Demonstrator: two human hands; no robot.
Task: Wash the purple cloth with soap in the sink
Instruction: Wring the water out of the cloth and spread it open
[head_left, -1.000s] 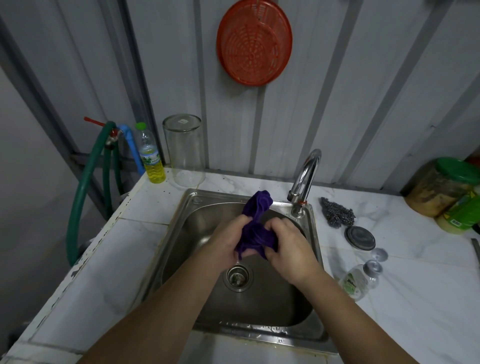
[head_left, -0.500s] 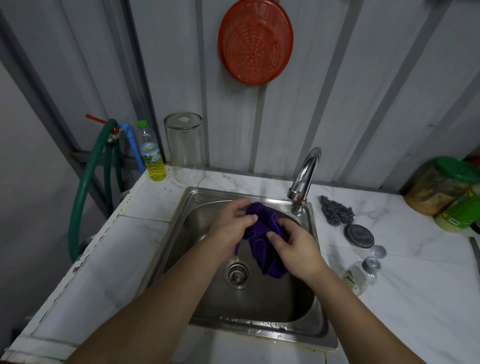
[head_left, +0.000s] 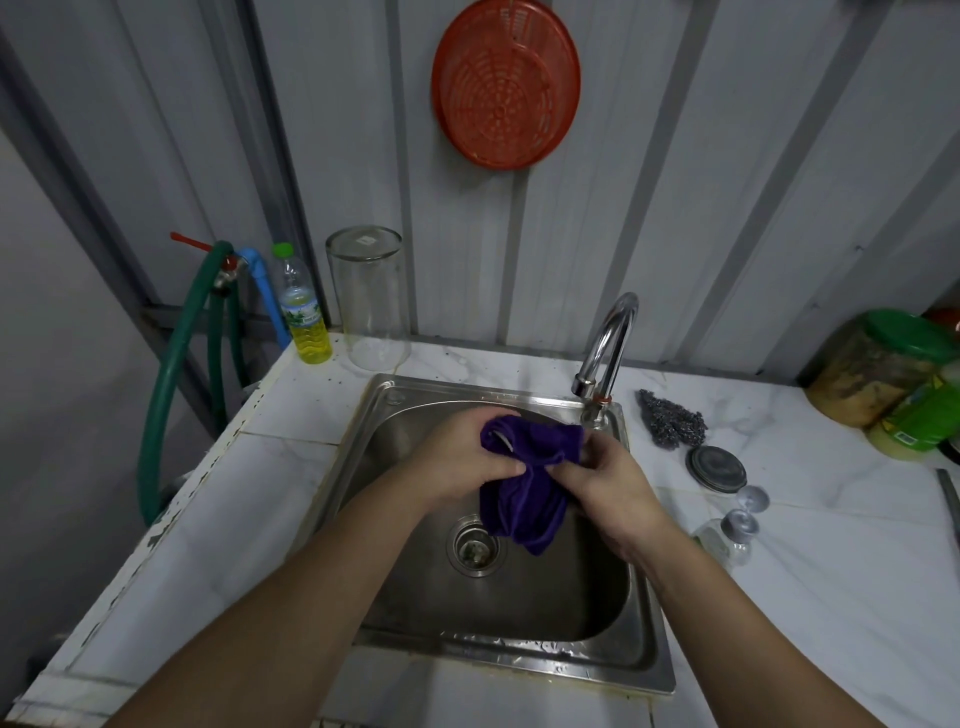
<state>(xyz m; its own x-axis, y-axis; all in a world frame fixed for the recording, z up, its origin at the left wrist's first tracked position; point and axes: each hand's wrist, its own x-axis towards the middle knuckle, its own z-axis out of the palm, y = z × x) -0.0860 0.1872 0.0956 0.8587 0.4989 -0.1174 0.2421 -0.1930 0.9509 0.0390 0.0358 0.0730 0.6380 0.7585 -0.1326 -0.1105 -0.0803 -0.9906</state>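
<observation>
The purple cloth hangs bunched over the steel sink, just above and right of the drain. My left hand grips its upper left part and my right hand grips its upper right part; the rest droops down between them. A small clear soap bottle lies on its side on the counter right of the sink. The chrome tap stands at the sink's back right, with no water running from it.
A steel scourer, a round metal lid and green-lidded jars sit on the white counter at right. At back left stand a tall glass jar, a bottle of yellow liquid and green hoses. An orange basket hangs on the wall.
The cloth was bunched upright between my hands, then dropped to hang over the drain. My hands have moved a little apart, spreading its top edge.
</observation>
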